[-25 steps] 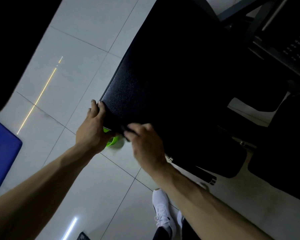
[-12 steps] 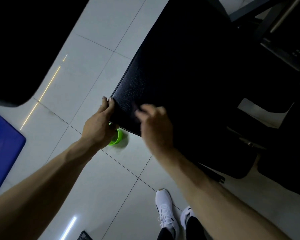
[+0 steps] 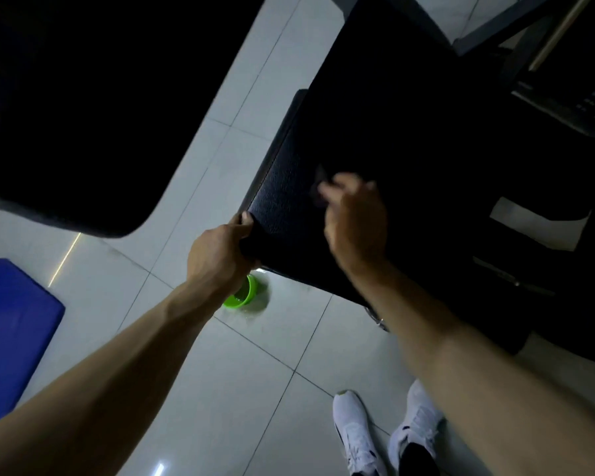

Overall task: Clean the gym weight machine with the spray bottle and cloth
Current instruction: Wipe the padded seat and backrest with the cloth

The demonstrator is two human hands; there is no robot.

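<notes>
I count one black padded surface, one dark cloth, one green bowl, one blue mat and two white shoes. My left hand clamps the padded surface's near corner, arm outstretched. My right hand is over the padded surface near that corner, fingers curled on the cloth, though it is blurred. The bowl sits on the floor under the corner, and the mat lies well left of it.

A bowl sits under the pad's corner.
</notes>
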